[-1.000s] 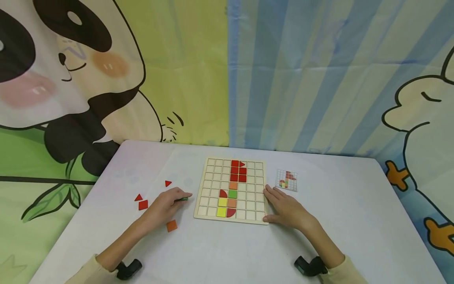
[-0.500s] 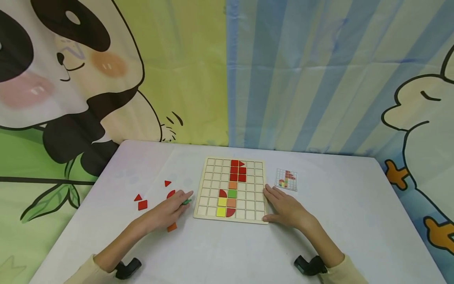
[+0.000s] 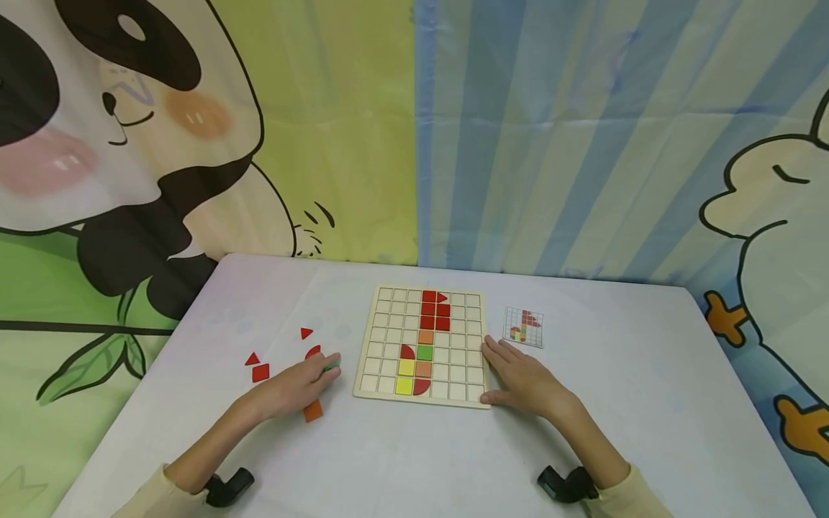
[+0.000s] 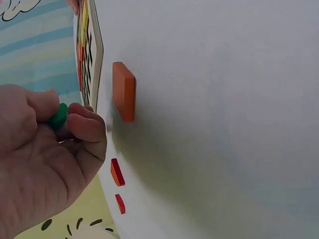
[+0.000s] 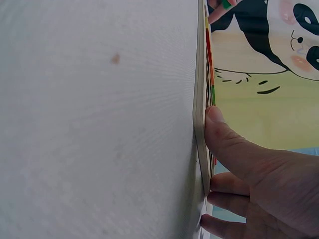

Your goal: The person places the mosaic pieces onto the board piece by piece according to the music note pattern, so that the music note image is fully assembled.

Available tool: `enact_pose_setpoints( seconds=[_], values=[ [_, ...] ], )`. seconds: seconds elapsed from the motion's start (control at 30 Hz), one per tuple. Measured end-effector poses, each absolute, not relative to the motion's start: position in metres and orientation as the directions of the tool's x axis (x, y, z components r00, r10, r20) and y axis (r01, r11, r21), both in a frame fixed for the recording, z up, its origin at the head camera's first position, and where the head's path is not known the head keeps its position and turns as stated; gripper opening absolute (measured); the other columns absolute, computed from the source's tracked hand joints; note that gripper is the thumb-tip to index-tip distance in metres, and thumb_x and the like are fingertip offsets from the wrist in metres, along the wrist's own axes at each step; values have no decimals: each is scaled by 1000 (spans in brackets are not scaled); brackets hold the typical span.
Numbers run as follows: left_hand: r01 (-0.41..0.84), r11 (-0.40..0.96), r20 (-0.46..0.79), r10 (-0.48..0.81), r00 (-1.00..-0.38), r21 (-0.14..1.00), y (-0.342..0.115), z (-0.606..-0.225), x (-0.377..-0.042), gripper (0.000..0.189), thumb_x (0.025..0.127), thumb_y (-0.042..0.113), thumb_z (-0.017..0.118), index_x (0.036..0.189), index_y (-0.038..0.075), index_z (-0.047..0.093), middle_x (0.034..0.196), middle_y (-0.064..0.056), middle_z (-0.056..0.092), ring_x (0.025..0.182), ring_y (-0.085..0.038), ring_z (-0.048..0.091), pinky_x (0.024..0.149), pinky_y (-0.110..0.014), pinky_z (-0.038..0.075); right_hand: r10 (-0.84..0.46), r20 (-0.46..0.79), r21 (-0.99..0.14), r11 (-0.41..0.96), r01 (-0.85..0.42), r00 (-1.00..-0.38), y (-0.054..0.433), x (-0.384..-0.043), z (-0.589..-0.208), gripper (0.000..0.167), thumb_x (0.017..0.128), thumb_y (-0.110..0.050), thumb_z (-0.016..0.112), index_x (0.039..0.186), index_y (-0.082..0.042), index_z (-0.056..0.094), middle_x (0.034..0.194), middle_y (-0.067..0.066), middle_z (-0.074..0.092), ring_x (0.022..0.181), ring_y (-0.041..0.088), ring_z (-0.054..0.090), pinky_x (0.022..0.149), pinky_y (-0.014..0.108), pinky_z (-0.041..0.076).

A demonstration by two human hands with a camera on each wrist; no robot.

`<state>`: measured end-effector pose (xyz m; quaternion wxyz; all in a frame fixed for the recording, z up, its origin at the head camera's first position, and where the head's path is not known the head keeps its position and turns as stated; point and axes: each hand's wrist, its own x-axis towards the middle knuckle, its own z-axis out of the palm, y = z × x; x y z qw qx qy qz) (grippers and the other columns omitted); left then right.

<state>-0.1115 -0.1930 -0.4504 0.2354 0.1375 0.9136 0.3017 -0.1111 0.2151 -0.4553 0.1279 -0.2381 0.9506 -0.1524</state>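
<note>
My left hand (image 3: pixel 291 387) is over the table just left of the wooden grid board (image 3: pixel 466 360). It pinches a small green tile (image 4: pixel 59 117) between thumb and fingers; much of the tile is hidden by them. On the board, red, orange, green and yellow tiles fill some squares of the middle columns. My right hand (image 3: pixel 527 381) rests at the board's right edge, fingers fairly straight, with thumb (image 5: pixel 215 119) and fingertips touching the rim. Beneath the left hand lies an orange square tile (image 3: pixel 314 411).
A red square (image 3: pixel 261 372) and a red triangle (image 3: pixel 252 359) lie left of my left hand. Beyond it are another red triangle (image 3: pixel 306 333) and a partly covered rounded red piece (image 3: pixel 313 351). A small pattern card (image 3: pixel 524 327) lies right of the board.
My left hand, still pinching the green tile, has drawn back a little to the left, away from the board. The rounded red piece has come into view behind it. My right hand stays put.
</note>
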Motion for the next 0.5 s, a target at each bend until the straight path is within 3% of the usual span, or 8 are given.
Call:
enact_pose_setpoints(
  seconds=[0.07,0.17,0.27,0.37,0.5],
  values=[
    [84,789,-377,381,-844,609,-192,-450,-110,58,109,29,51,156,-4,39,153,-26,48,142,-42,47,115,-57,42,-490,-173,-353,841,-410,-855,215,-111,-455,89,90,-40,79,155,6,39,164,24,36,150,46,36,118,60,36],
    [74,801,-394,370,-841,594,-191,-450,-108,59,109,29,51,156,-4,38,133,-16,54,110,-29,60,92,-39,54,-494,-170,-353,838,-415,-853,215,-111,-454,89,90,-41,78,154,6,40,163,25,36,149,47,37,117,60,36],
    [97,802,-370,375,-850,590,-190,-451,-108,56,108,25,54,154,-5,42,108,-6,47,77,-14,44,65,-26,39,-493,-170,-361,837,-412,-853,214,-111,-453,89,89,-41,78,154,6,40,163,25,37,149,47,36,118,61,36],
    [163,782,-286,401,-870,602,-191,-454,-111,50,106,21,59,147,-7,51,97,-1,45,67,-10,33,57,-23,32,-493,-168,-360,837,-413,-854,214,-110,-453,89,89,-41,78,154,6,40,163,25,37,149,47,37,117,61,37],
    [246,725,-139,426,-894,643,-192,-457,-116,32,101,17,67,125,-5,69,96,-2,63,63,-6,34,56,-21,34,-493,-167,-351,839,-416,-854,215,-111,-455,89,90,-41,78,154,6,40,163,24,37,149,47,37,117,61,37]
  ],
)
